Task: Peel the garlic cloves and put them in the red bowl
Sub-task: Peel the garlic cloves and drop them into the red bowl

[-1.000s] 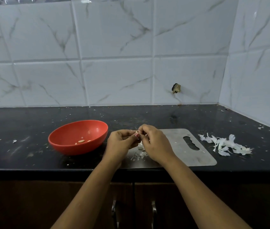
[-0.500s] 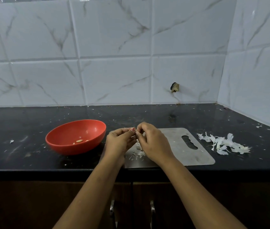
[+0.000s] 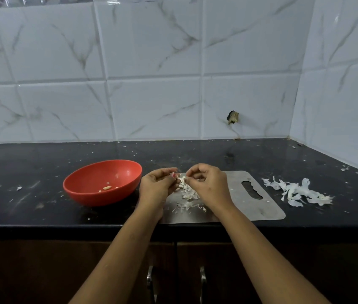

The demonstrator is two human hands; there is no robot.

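Here, the hands: we see both raised just above the left part of a steel cutting board (image 3: 246,207), fingertips nearly meeting.
Left hand (image 3: 158,185): fingers curled, thumb and fingertips pinching one garlic clove (image 3: 174,175) with a pinkish skin. The clove sits at the hand's right edge, facing the other hand.
Right hand (image 3: 208,185): fingers curled in, thumb and forefinger pinching a white shred of skin (image 3: 183,179) just beside the clove; we cannot tell whether the shred is attached to the clove.
Clove and bowl: the held clove is over the board's left edge, just right of the red bowl (image 3: 99,198) and apart from it.
Red bowl: one, standing on the black countertop (image 3: 42,167) to the left of the left hand.
Peeled cloves (image 3: 107,188): we count three pale pieces in the bottom of the bowl — the two smaller ones are hard to make out.
Peel heaps: two — a scatter of scraps (image 3: 187,196) on the board beneath the hands, and a larger white heap (image 3: 296,191) on the countertop right of the board, apart from it.
Board: one, with a slot handle near its right end, its near edge close to the counter's front edge.
Surroundings: white marbled wall tiles (image 3: 151,62) with one dark hole (image 3: 232,117); two metal cabinet handles (image 3: 149,279) below the counter.
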